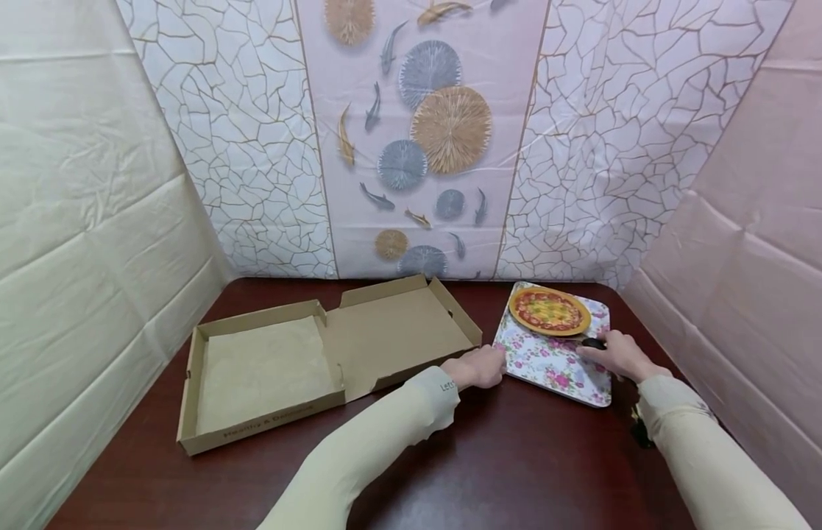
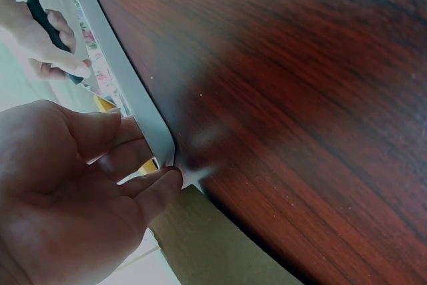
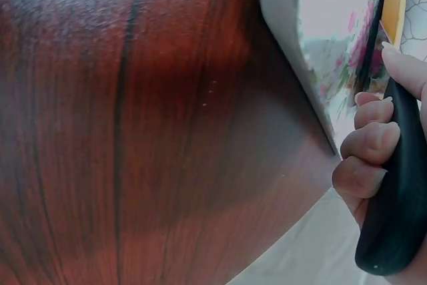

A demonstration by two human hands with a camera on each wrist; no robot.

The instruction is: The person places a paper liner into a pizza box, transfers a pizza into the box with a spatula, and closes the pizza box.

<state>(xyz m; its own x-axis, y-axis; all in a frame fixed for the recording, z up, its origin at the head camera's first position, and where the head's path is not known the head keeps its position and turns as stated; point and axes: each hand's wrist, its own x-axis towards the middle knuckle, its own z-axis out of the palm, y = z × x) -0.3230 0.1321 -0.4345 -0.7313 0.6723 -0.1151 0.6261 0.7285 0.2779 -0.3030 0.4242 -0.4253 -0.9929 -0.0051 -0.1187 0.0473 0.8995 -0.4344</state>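
Pizza [image 1: 550,311]: 1, placed on far part of floral tray [image 1: 539,358].
Left hand [image 1: 478,366]: fingers clamped on tray's near left corner.
Right hand [image 1: 619,355]: fingers wrapped round black-handled tool [image 3: 397,198], held at pizza's near edge.
Pizza box [image 1: 265,368]: laid open on desk [image 1: 510,456], left of tray.

My head camera is facing forward and down over the table [image 1: 516,464]. My 2 wrist cameras are looking from close in, sharing the tray [image 1: 536,366]: upper left in the left, upper right in the right.
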